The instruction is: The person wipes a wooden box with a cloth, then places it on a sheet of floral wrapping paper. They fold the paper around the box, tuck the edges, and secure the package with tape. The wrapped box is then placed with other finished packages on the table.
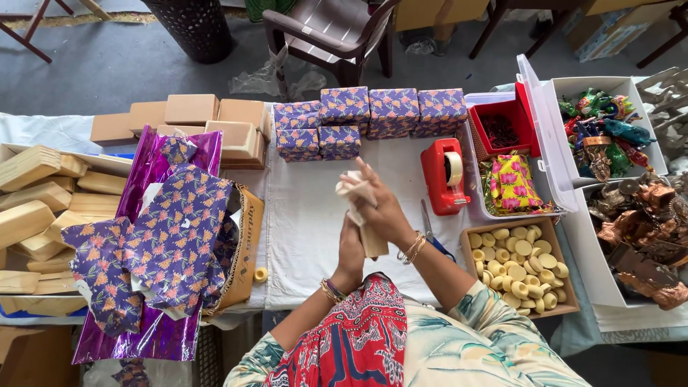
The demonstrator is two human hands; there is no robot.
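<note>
Both my hands meet over the white-covered table [308, 208], just in front of me. My left hand [351, 251] grips the lower end of a small plain wooden block [372, 242]. My right hand [383, 208] holds the block's upper part, where a beige cloth or paper [352, 188] is bunched around it. Beyond my hands stand several boxes wrapped in purple flowered paper [369, 111] in a row. Sheets of the same purple flowered paper [168, 236] lie in a pile to the left.
Plain tan boxes [193, 118] and wooden blocks [36, 197] sit at the left. A red tape dispenser [444, 175], scissors [432, 233], a tray of pale round pieces [519, 265], a red bin [502, 129] and tubs of colourful figurines [602, 129] are at the right. A brown chair [330, 32] stands behind the table.
</note>
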